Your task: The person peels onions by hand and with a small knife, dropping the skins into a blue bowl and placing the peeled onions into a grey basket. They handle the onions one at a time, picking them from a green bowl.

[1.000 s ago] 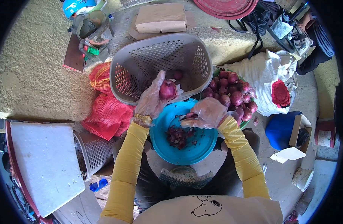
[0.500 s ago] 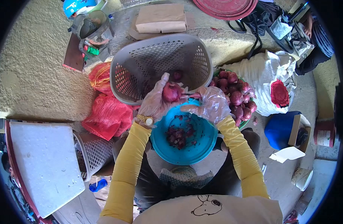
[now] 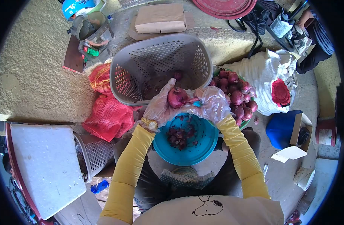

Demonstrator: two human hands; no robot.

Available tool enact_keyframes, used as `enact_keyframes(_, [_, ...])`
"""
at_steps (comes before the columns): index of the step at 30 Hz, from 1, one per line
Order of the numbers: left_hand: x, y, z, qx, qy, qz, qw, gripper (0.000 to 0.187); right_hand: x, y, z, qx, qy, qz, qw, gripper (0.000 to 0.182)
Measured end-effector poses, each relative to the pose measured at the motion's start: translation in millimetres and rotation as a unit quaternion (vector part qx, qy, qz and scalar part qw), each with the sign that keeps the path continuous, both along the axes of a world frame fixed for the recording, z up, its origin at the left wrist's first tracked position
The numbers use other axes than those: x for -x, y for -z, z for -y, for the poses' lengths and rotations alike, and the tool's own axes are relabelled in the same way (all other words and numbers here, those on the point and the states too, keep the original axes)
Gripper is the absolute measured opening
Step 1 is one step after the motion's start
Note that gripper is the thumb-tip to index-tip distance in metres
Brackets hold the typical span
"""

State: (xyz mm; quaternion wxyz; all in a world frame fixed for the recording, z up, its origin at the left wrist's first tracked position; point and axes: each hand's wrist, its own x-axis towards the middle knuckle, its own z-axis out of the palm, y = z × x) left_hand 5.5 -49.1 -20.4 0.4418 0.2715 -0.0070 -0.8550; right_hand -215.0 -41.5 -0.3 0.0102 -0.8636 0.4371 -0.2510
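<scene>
A red onion (image 3: 177, 97) is held in my left hand (image 3: 160, 104), which wears a clear plastic glove, above the back rim of a turquoise basin (image 3: 204, 150). My right hand (image 3: 213, 104), gloved too, is closed at the onion's stem end, around something with a small blue part that I cannot make out fully. Dark onion peelings (image 3: 177, 138) lie in the basin. Just beyond my hands is a grey perforated basket (image 3: 160, 48) with one onion (image 3: 178, 75) inside. Right of my right hand, a green container is heaped with red onions (image 3: 237, 97).
Red mesh bags (image 3: 109, 116) lie left of the basket. A white sack (image 3: 263, 71) and a blue container (image 3: 280, 129) stand on the right. At the left is a white board (image 3: 46, 165). Part of another person (image 3: 318, 41) shows at the upper right.
The onion has turned and shifted slightly right, with its stem end now toward my right hand. My left hand has moved a little right with it. The other person's hand has moved up.
</scene>
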Motion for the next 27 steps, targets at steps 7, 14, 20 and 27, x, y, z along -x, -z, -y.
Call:
enact_keyframes(7, [-1.0, -1.2, 0.5, 0.002, 0.021, -0.014, 1.0, 0.069, 0.4, -1.2, -1.8, -0.03, -0.011, 0.042, 0.999, 0.055])
enact_keyframes(14, [-2.8, -15.9, -7.9, 0.104, 0.034, -0.034, 0.993, 0.053, 2.5, -10.9, -3.3, -0.046, 0.004, 0.069, 0.997, 0.055])
enact_keyframes(20, [-4.9, -12.8, -7.1, 0.098, 0.013, 0.02, 0.995, 0.039, -3.6, -13.3, -6.2, -0.074, -0.043, 0.082, 0.993, 0.052])
enact_keyframes(27, [-10.3, -12.9, -4.4, 0.078, -0.065, 0.059, 0.993, 0.032, -12.5, 0.3, -13.7, -0.174, -0.095, -0.023, 0.98, 0.047])
